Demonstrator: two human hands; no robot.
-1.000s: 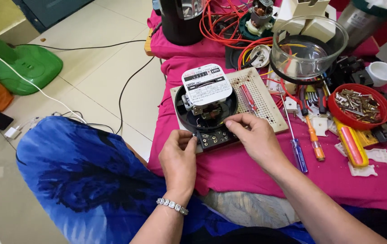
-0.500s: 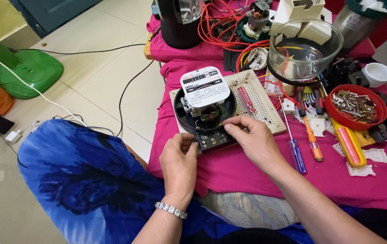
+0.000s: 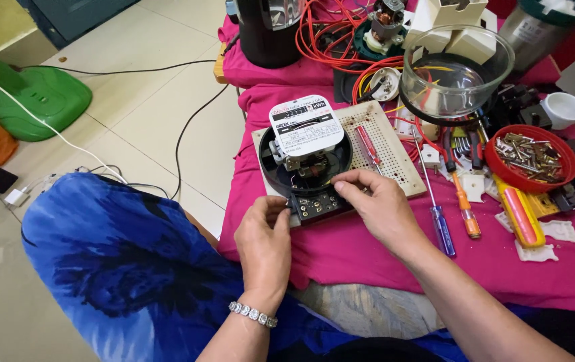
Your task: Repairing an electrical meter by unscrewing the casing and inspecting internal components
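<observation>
Since a moment ago the right hand [image 3: 380, 208] has slid down from the middle of the opened round black electricity meter [image 3: 306, 159] to its black terminal block [image 3: 318, 203] at the near edge; the work seems to have shifted from the mechanism to the terminals. Its fingertips are pressed together over the block's top, though whether they pinch a small part I cannot tell. The left hand [image 3: 264, 241] stays curled, thumb and fingers touching the block's left corner, steadying it. The meter sits on a beige perforated board [image 3: 395, 144] on the pink cloth [image 3: 368, 255], screwdrivers just to the right
</observation>
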